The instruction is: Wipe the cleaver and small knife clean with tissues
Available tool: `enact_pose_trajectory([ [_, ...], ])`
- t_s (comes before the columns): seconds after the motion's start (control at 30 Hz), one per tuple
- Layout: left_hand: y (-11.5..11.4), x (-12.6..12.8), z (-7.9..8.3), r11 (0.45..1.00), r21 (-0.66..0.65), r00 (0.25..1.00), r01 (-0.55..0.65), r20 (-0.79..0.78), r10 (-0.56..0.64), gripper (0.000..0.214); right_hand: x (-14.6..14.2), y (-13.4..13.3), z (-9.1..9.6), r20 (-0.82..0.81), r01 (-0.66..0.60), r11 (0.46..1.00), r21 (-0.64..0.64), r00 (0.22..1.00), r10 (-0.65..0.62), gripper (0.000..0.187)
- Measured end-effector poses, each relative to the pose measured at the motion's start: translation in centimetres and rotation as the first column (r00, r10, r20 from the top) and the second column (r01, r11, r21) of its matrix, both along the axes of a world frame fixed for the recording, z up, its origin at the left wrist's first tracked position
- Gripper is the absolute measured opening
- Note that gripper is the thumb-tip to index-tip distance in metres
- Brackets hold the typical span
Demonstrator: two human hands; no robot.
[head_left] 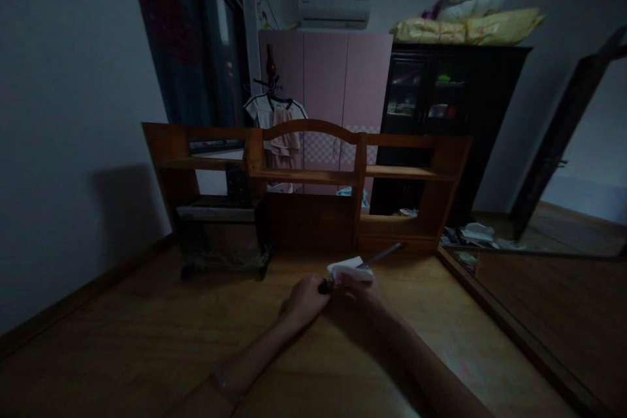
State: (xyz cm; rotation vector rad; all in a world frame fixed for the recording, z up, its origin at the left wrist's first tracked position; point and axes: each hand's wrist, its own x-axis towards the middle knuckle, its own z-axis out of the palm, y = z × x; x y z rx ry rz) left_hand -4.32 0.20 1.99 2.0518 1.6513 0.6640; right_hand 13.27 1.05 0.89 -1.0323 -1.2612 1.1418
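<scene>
Above the wooden desktop [235, 339], my left hand [304, 300] is closed round the dark end of a long, thin grey object [386, 253] that looks like a blade or rod. Its narrow tip points up and to the right. A white paper or cloth [350, 268] is wrapped about its middle, and my right hand [362, 290] grips it there with bent fingers. Both hands are close together near the middle of the desk. The dim light hides the exact kind of the long object, and the fingers cover part of it.
A wooden shelf unit [308, 176] stands along the desk's far side. In front of its left part is a dark-framed box-like object [223, 235] with a clear wrapping. A raised wooden edge [519, 326] bounds the right. Behind are a pink wardrobe [324, 78] and a black cabinet [482, 91].
</scene>
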Motion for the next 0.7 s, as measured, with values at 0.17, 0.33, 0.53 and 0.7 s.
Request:
enact_pose_trajectory([
  [0.17, -0.2, 0.1, 0.1, 1.0, 0.024, 1.0, 0.011, -0.024, -0.011, 0.023, 0.1, 0.0, 0.1, -0.154, 0.008, 0.999, -0.045, 0.988, -0.015, 0.042],
  [0.33, -0.4, 0.1, 0.2, 1.0, 0.003, 1.0, 0.018, 0.009, -0.019, 0.024, -0.2, -0.4, 0.4, -0.108, -0.07, 0.997, -0.026, 0.992, 0.067, 0.033],
  [0.53, -0.3, 0.0, 0.1, 1.0, -0.016, 0.999, 0.018, 0.027, -0.017, 0.025, -0.5, -0.7, 0.4, -0.065, -0.051, 0.999, -0.018, 0.997, 0.05, 0.03],
  [0.7, 0.6, 0.0, -0.9, 0.998, 0.048, 0.999, 0.037, 0.014, -0.038, 0.023, -0.2, -0.3, 0.4, -0.177, 0.02, 0.998, -0.054, 0.984, -0.029, 0.033],
])
